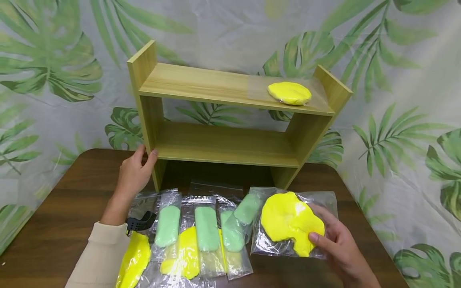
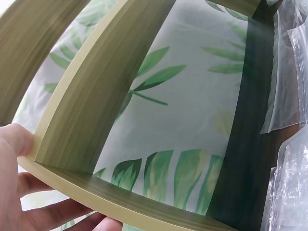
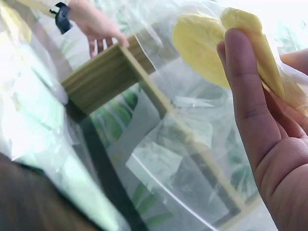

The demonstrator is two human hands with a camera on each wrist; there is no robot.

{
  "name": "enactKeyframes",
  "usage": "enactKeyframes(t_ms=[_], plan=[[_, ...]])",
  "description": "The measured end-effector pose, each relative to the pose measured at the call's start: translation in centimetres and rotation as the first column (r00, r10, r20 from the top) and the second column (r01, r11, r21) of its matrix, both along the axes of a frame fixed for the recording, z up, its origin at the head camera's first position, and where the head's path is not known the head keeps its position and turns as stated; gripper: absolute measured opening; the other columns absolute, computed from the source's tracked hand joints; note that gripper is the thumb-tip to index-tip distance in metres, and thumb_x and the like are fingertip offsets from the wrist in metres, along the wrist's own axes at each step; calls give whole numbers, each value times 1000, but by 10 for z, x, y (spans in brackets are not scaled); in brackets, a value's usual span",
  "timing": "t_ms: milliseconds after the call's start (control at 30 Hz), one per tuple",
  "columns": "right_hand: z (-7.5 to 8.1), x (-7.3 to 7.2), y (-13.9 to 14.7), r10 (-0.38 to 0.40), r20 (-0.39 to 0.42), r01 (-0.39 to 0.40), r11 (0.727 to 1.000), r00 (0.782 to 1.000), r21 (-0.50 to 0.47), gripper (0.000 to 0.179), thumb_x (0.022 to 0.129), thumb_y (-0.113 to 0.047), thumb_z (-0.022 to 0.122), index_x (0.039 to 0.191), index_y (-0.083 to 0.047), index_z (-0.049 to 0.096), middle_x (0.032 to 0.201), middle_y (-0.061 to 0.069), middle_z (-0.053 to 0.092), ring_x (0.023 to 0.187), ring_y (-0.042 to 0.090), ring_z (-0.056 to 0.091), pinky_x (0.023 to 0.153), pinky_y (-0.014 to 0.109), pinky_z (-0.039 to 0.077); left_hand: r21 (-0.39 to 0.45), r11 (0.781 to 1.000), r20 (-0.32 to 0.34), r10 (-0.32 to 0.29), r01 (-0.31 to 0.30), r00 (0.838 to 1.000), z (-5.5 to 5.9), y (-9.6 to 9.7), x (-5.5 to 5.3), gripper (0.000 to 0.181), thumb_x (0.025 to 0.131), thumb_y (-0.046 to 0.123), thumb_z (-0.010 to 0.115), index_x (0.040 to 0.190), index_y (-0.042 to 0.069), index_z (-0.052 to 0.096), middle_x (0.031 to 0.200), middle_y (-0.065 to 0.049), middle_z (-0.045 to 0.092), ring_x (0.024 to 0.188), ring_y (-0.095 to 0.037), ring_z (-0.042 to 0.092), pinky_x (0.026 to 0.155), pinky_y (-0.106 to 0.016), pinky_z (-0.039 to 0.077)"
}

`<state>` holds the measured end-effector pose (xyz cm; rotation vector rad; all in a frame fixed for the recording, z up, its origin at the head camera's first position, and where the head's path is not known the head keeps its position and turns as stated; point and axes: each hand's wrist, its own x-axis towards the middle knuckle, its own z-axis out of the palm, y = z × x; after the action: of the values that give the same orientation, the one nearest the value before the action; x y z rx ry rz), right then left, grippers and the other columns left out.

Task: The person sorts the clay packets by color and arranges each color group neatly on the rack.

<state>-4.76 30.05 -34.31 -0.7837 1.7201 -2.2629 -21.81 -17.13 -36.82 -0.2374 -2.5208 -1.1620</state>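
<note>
The left hand [image 1: 131,176] grips the left side panel of a two-tier wooden shelf [image 1: 227,143]. In the left wrist view, its thumb lies on the front edge and the fingers [image 2: 57,214] are on the panel's outer side. At the right, the right hand [image 1: 340,244] pinches a clear plastic bag of yellow clay [image 1: 282,218], a flattened, irregular lump, above the table. Its thumb [image 3: 243,72] presses the clay through the plastic in the right wrist view. Another bag of yellow clay [image 1: 289,93] lies on the shelf's top board, near the right end.
Several bags of pale green, bar-shaped clay [image 1: 207,230] overlap in front of the shelf. Among and beneath them are bags with yellow pieces [image 1: 135,258]. All lie on a dark wooden table [image 1: 57,224]. A leaf-patterned cloth [image 1: 223,36] hangs behind the shelf.
</note>
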Motion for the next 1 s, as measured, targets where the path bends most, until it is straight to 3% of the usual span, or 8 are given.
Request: enactKeyframes(t_ms=[233, 433, 833, 1000], plan=[[23, -19, -13, 8, -152, -2, 999, 988, 39, 56, 90, 23, 31, 144, 11, 25, 114, 21, 59, 88, 29, 69, 72, 41, 55, 9, 1000, 6, -8, 8, 1000, 2, 1, 0, 41, 103, 42, 38, 115, 5, 49, 76, -10, 53, 59, -23, 46, 54, -36, 36], [47, -30, -25, -14, -204, 31, 996, 979, 80, 54, 91, 21, 37, 143, 11, 27, 117, 19, 56, 90, 28, 68, 73, 41, 54, 14, 1000, 8, -15, 14, 1000, 1, 0, 0, 42, 103, 44, 38, 117, 6, 49, 75, -10, 52, 59, -24, 46, 53, -37, 37], [89, -50, -46, -27, -286, 37, 999, 958, 31, 54, 92, 19, 40, 144, 10, 28, 119, 20, 55, 92, 26, 66, 75, 37, 55, 9, 1000, 6, -4, 4, 1000, -2, 0, 1, 42, 103, 43, 38, 115, 5, 49, 71, -9, 49, 56, -23, 44, 52, -36, 36], [112, -53, -54, -84, -278, 86, 996, 957, -4, 50, 94, 14, 41, 143, 9, 33, 118, 19, 57, 89, 24, 64, 76, 34, 55, 3, 1000, 5, -2, 2, 1000, -1, 0, 1, 41, 102, 44, 38, 109, 5, 49, 72, -9, 50, 57, -23, 45, 53, -36, 36]])
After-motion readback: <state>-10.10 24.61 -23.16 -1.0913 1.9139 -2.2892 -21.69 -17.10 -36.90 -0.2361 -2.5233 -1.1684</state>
